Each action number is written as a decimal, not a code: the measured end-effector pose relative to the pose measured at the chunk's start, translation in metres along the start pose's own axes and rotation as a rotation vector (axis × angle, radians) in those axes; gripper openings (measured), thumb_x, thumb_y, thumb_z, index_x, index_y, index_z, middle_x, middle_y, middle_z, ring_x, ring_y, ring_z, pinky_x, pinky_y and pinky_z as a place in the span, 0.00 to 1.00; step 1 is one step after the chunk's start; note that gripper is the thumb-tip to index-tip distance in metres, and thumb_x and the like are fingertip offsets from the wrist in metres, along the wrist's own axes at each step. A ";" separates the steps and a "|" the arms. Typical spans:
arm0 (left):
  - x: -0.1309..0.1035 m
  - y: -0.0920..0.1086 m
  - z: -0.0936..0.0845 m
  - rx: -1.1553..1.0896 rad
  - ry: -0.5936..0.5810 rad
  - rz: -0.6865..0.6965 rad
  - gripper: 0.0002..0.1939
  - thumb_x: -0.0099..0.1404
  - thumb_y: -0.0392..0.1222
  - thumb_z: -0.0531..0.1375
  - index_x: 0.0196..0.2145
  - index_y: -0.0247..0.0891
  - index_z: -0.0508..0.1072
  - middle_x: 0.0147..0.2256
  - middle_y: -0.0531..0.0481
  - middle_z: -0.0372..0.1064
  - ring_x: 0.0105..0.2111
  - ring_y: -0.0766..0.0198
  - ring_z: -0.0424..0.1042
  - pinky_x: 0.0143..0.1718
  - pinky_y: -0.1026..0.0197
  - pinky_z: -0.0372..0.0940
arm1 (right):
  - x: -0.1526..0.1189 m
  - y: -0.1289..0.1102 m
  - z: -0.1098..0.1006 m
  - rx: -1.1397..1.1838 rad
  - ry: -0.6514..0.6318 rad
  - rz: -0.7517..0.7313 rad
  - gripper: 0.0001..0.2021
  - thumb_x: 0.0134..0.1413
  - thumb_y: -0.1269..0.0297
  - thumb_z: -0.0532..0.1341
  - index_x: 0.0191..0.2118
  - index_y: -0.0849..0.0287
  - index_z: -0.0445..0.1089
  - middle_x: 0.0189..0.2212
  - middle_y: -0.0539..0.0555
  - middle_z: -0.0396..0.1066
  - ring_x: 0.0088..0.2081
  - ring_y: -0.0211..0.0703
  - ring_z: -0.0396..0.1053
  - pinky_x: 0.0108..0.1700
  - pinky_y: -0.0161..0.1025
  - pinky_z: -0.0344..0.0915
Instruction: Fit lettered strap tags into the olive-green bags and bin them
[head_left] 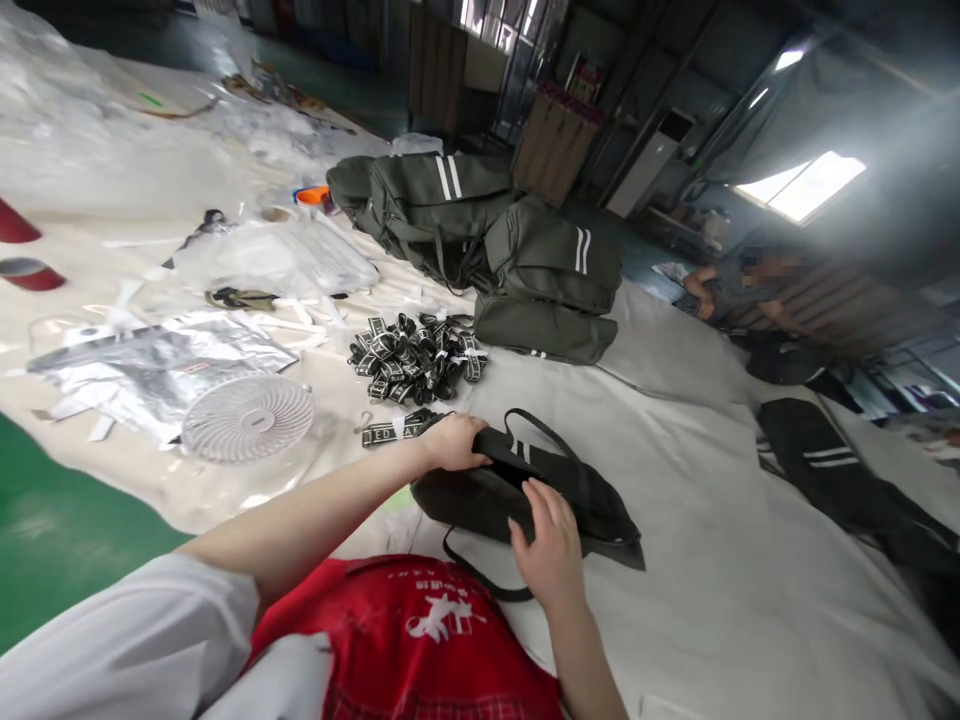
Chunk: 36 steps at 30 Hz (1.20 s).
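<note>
Left hand [455, 441] grips my open bag [466, 500] at ten o'clock; right hand [551, 548] rests loosely spread; straps [412, 355] at eleven lie untouched.

White capitals show up on the black strap [385, 433]: TED, then, it seems, AK after a gap. Over to the strap pile [412, 358], more white lettering, too jumbled to read. White characters cross the red apron [390, 665], too small to make out.
</note>
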<state>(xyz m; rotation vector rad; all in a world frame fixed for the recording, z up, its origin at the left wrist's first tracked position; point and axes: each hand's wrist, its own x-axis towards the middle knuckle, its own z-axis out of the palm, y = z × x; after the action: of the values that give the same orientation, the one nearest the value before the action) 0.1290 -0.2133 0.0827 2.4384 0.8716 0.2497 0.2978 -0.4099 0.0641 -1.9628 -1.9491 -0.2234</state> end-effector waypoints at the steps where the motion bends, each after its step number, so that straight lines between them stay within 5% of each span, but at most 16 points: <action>1: 0.004 0.002 0.001 -0.016 -0.021 -0.029 0.27 0.54 0.53 0.65 0.49 0.36 0.74 0.45 0.39 0.75 0.46 0.47 0.73 0.50 0.53 0.65 | 0.005 -0.006 0.003 -0.024 -0.076 0.018 0.26 0.58 0.66 0.57 0.62 0.61 0.58 0.54 0.63 0.68 0.55 0.55 0.64 0.56 0.52 0.61; 4: 0.012 0.006 0.003 -0.074 -0.008 -0.097 0.12 0.57 0.46 0.63 0.38 0.39 0.78 0.37 0.41 0.76 0.42 0.47 0.74 0.46 0.53 0.65 | 0.016 -0.013 -0.001 -0.088 -0.346 0.095 0.19 0.60 0.68 0.57 0.57 0.61 0.65 0.41 0.60 0.75 0.44 0.53 0.71 0.47 0.46 0.64; 6: 0.016 0.007 -0.001 -0.126 0.045 -0.146 0.09 0.58 0.42 0.60 0.34 0.38 0.78 0.35 0.41 0.76 0.42 0.47 0.74 0.47 0.52 0.64 | 0.017 -0.014 -0.023 -0.071 -0.468 0.076 0.13 0.62 0.68 0.55 0.50 0.56 0.70 0.35 0.55 0.76 0.39 0.49 0.71 0.43 0.42 0.63; 11: 0.030 -0.004 -0.028 -0.409 0.180 -0.305 0.14 0.62 0.49 0.58 0.37 0.36 0.78 0.37 0.42 0.76 0.44 0.50 0.73 0.49 0.56 0.64 | 0.002 -0.022 -0.106 0.103 -0.669 -0.018 0.10 0.64 0.62 0.56 0.32 0.53 0.71 0.29 0.49 0.73 0.35 0.43 0.70 0.37 0.37 0.57; 14: 0.030 -0.019 -0.032 -0.659 0.134 -0.400 0.18 0.62 0.53 0.57 0.39 0.35 0.77 0.35 0.43 0.77 0.37 0.53 0.75 0.41 0.58 0.68 | 0.001 -0.021 -0.120 0.223 -0.750 0.019 0.12 0.62 0.62 0.59 0.26 0.55 0.69 0.27 0.47 0.72 0.33 0.40 0.68 0.35 0.36 0.55; 20: -0.018 -0.040 0.014 -1.016 -0.107 -0.547 0.23 0.55 0.59 0.60 0.34 0.34 0.77 0.34 0.40 0.78 0.35 0.48 0.77 0.36 0.53 0.73 | 0.017 -0.010 -0.054 0.574 -0.783 0.108 0.07 0.54 0.59 0.64 0.31 0.57 0.74 0.31 0.50 0.73 0.34 0.41 0.69 0.36 0.35 0.59; 25: -0.049 -0.052 0.051 -1.388 -0.375 -0.735 0.21 0.57 0.58 0.58 0.35 0.37 0.75 0.37 0.41 0.78 0.40 0.47 0.77 0.42 0.51 0.73 | 0.017 -0.013 0.007 0.897 -0.737 0.359 0.27 0.66 0.48 0.44 0.37 0.60 0.76 0.37 0.57 0.77 0.39 0.45 0.73 0.41 0.40 0.67; 29: -0.051 -0.060 0.056 -1.389 -0.468 -0.794 0.20 0.59 0.58 0.56 0.35 0.38 0.75 0.39 0.41 0.78 0.43 0.48 0.77 0.42 0.51 0.73 | 0.017 -0.007 0.047 0.557 -0.577 0.450 0.12 0.57 0.62 0.58 0.43 0.60 0.73 0.41 0.58 0.76 0.44 0.48 0.73 0.49 0.45 0.67; 36: -0.051 -0.076 0.045 -1.471 -0.589 -0.680 0.21 0.63 0.56 0.51 0.34 0.38 0.76 0.40 0.40 0.78 0.43 0.50 0.77 0.47 0.52 0.72 | 0.029 0.011 0.070 0.448 -0.353 0.466 0.31 0.41 0.74 0.63 0.56 0.59 0.63 0.54 0.59 0.67 0.58 0.52 0.62 0.63 0.52 0.55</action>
<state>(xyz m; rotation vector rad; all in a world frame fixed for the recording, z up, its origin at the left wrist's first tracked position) 0.0641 -0.2149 0.0043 0.7158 0.7353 -0.0938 0.2993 -0.3576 0.0088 -2.1554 -1.4783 0.6602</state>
